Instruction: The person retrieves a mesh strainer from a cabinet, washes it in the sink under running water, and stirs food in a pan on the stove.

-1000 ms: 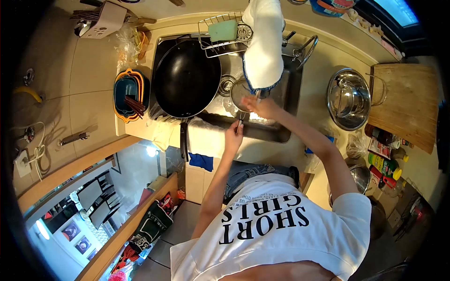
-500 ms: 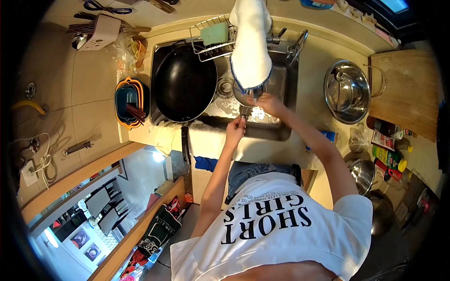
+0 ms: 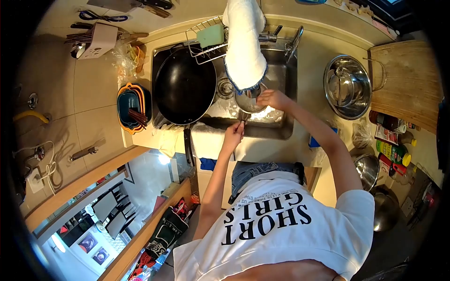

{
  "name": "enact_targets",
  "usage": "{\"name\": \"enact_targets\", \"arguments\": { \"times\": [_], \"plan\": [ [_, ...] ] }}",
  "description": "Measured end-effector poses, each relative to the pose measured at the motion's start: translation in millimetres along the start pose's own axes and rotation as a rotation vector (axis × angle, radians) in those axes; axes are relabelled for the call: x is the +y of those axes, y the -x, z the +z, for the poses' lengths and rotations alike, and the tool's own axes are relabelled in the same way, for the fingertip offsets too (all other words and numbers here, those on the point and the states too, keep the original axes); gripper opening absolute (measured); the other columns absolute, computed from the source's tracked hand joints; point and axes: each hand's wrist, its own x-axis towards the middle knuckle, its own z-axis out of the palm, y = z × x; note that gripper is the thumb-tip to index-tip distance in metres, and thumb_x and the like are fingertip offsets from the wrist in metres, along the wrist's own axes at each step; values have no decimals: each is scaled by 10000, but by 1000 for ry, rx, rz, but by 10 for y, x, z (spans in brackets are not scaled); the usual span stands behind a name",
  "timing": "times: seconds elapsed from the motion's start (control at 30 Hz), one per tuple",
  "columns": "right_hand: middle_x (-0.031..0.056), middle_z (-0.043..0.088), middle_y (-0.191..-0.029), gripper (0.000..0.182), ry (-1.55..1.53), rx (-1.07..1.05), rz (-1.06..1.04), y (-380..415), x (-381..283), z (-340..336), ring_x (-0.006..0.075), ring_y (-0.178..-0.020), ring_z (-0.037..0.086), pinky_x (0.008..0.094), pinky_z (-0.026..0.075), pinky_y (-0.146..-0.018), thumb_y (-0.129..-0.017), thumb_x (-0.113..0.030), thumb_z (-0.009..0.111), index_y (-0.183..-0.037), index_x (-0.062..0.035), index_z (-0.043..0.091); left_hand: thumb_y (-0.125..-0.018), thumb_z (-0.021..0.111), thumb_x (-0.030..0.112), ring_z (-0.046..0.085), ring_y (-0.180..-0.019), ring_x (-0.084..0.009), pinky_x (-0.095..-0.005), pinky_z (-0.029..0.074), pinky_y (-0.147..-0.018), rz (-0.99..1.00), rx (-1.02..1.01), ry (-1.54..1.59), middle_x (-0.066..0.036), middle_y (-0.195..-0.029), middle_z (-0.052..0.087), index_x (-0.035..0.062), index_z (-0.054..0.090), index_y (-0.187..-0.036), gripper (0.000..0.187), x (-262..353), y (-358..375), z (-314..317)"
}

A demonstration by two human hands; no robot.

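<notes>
A small round metal pan or strainer [image 3: 250,103] is held over the sink [image 3: 274,130], its handle pointing down toward me. My left hand [image 3: 234,134] is closed around the end of that handle. My right hand [image 3: 274,99] is at the right side of the round part, fingers pressed together over its rim; anything between them is too small to make out. Above it hangs a white cloth cover with a blue edge [image 3: 246,61], which hides the far rim. A large black frying pan [image 3: 185,86] lies across the left side of the sink.
Behind the sink are a wire rack [image 3: 201,57] with a green sponge [image 3: 211,35] and a faucet [image 3: 293,44]. Metal bowls [image 3: 348,89] and a wooden board [image 3: 408,84] stand right. Nested baskets [image 3: 131,105] and a utensil holder [image 3: 101,41] are left.
My right hand has shifted slightly right, away from the middle of the round utensil, and more of its inside shows. My left hand still grips the handle. The whole view has shifted a little.
</notes>
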Motion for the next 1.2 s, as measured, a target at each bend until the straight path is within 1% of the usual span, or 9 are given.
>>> {"name": "enact_targets", "arguments": {
  "times": [0.2, 0.37, 0.47, 0.63, 0.77, 0.87, 0.93, 1.07, 1.2],
  "plan": [
    [76, 516, -671, 207, -1, -487, 319, -441, -323, -276, 225, -743, 510, 324, 376, -741, -710, -260, 526, -763, -59, 531, -825, 421, 246, 541, -634, -358, -412, 419, -511, 437, 406, -922, -193, -653, 549, 23, 453, -925, 247, 99, 125, 34],
    [190, 517, -928, 544, -22, 67, 423, -575, -263, -328, 285, -923, 466, 343, 328, -849, -609, -409, 630, -917, 25, 518, -834, 416, 217, 507, -712, -403, -428, 410, -559, 370, 203, -621, -245, -723, 534, -1, 474, -925, 243, 12, 53, 225],
    [186, 502, -985, 556, -181, 13, 799, -590, -224, -95, 282, -1023, 418, 349, 287, -903, -674, -416, 584, -993, 32, 502, -859, 389, 268, 420, -414, -132, -239, 320, -382, 241, 13, -121, -31, -538, 458, 37, 506, -907, 263, -217, -68, 506],
    [99, 520, -1006, 390, 174, -137, 286, -389, -353, -66, 269, -1020, 439, 380, 272, -914, -712, -267, 546, -1078, -139, 502, -871, 361, 298, 308, -423, -36, -177, 240, -365, -119, -68, 334, 40, -540, 359, 81, 494, -918, 258, 68, 10, 380],
    [56, 511, -1055, 218, -230, 195, 800, -471, -281, -124, 259, -1039, 424, 386, 286, -895, -733, -264, 516, -934, -207, 577, -875, 348, 297, 311, -416, -38, -175, 238, -356, 7, -90, 74, 39, -546, 365, 75, 491, -898, 265, -127, 115, 449],
    [71, 514, -1044, 185, -328, -352, 1333, -663, -358, -189, 260, -1034, 426, 379, 298, -885, -738, -275, 507, -857, -163, 592, -872, 357, 302, 309, -426, -34, -170, 228, -356, -37, -139, 100, 44, -547, 357, 78, 485, -907, 260, -102, 119, 461],
    [96, 511, -1043, 204, 52, 85, 639, -636, -468, -69, 267, -1016, 440, 365, 313, -877, -742, -275, 498, -855, -132, 588, -863, 380, 318, 256, -407, -16, -153, 182, -344, -134, -83, 390, 62, -551, 341, 85, 485, -922, 263, -58, 51, 442],
    [112, 510, -1034, 274, -40, -113, 337, -305, -276, -193, 257, -1029, 439, 350, 344, -856, -763, -312, 495, -918, -101, 574, -866, 374, 310, 248, -420, -11, -143, 165, -350, -160, -116, 482, 67, -550, 311, 81, 468, -943, 259, -69, 156, 361],
    [119, 519, -1014, 292, -515, -221, 1246, -455, -263, -205, 270, -989, 472, 339, 396, -802, -789, -320, 446, -945, -104, 566, -875, 341, 317, 275, -394, -30, -167, 198, -337, -136, -114, 228, 44, -527, 328, 76, 466, -915, 274, -214, 276, 360]
  ]
}}
